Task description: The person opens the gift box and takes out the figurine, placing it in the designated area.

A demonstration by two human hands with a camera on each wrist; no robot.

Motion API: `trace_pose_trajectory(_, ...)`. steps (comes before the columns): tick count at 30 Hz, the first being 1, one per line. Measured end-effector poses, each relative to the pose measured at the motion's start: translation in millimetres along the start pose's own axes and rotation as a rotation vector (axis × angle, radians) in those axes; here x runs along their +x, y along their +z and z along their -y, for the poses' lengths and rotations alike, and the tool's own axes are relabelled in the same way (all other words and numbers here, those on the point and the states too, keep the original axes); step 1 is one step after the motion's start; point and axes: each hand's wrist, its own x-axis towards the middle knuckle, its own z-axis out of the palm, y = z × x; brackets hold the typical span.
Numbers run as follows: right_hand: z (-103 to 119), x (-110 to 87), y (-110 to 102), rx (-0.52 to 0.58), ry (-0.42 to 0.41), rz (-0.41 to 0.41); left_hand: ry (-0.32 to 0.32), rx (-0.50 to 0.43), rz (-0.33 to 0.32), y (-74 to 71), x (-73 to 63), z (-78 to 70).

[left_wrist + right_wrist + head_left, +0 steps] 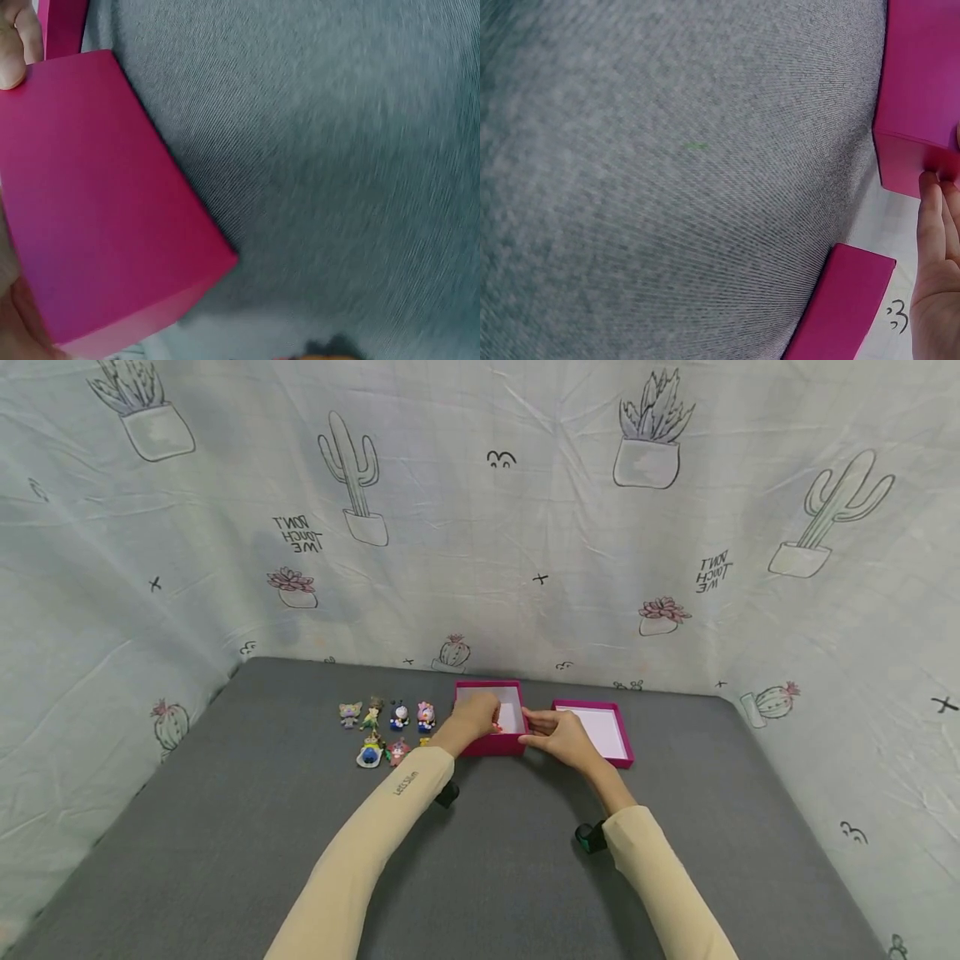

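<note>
A magenta box (491,745) with a white inside stands open on the grey table. My left hand (474,714) reaches over its front wall, fingers curled down inside. At those fingertips shows a small red figurine (498,727), mostly hidden by the hand. My right hand (562,737) steadies the box at its right front corner, the thumb on the front and the fingers (931,225) against the side. In the left wrist view the front wall of the box (112,202) fills the left part.
Left of the box stand several small toy figurines (399,717) in two rows, one partly hidden by the left sleeve. The magenta lid (628,745), white inside up, lies to the right behind the right hand. A printed cloth (480,527) hangs behind the grey table (510,877).
</note>
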Motion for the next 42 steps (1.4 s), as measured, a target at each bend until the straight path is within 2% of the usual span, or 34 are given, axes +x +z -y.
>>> trace_pose_trajectory(3, -8.1, 0.8, -0.1, -0.015, 0.007, -0.009, -0.030, 0.142, -0.010, -2.3, -0.1, -2.0)
trace_pose_trajectory(5, -9.5, 0.7, -0.4, -0.021, 0.005, -0.015, -0.038, 0.178, -0.010, -4.5, -0.2, -3.0)
trace_pose_trajectory(9, -9.8, 0.9, -0.7, -0.014, -0.001, -0.017, -0.019, 0.112, 0.010, -10.6, -1.3, -0.8)
trace_pose_trajectory(11, -9.4, 1.1, -0.6, -0.008, -0.004, -0.011, 0.013, 0.060, 0.060, -14.5, -1.9, 2.4)
trace_pose_trajectory(14, -9.2, 1.6, -0.9, -0.014, -0.005, -0.011, 0.094, 0.002, 0.161, -17.9, -1.1, 8.2)
trace_pose_trajectory(16, -9.2, 2.5, -1.8, -0.033, -0.011, -0.004, 0.134, -0.007, 0.225, -18.2, 0.9, 11.6)
trace_pose_trajectory(19, -7.4, 4.5, -3.5, -0.069, -0.011, 0.009, 0.189, 0.023, 0.242, -16.0, 5.2, 14.1)
trace_pose_trajectory(23, -3.1, 6.7, -5.7, -0.122, -0.015, 0.034, 0.226, 0.057, 0.220, -11.9, 9.8, 14.0)
trace_pose_trajectory(28, -3.7, 7.7, -7.6, -0.131, -0.012, 0.048, 0.218, 0.040, 0.169, -9.5, 10.8, 14.9)
trace_pose_trajectory(30, -4.5, 8.1, -6.7, -0.123, -0.020, 0.047, 0.220, 0.016, 0.142, -9.5, 8.9, 18.0)
trace_pose_trajectory(32, 6.3, 5.4, -6.2, -0.117, -0.027, 0.050, 0.235, -0.008, 0.119, -10.3, 6.2, 21.3)
trace_pose_trajectory(37, 5.4, 5.6, -5.7, -0.103, -0.020, 0.049, 0.261, -0.050, 0.070, -14.6, 0.3, 28.2)
trace_pose_trajectory(39, -5.6, 8.4, -6.1, -0.109, -0.022, 0.040, 0.252, -0.083, 0.047, -17.1, -2.0, 30.4)
trace_pose_trajectory(42, -4.9, 9.4, -6.4, -0.126, -0.024, 0.042, 0.223, -0.155, 0.004, -23.3, -8.4, 35.2)
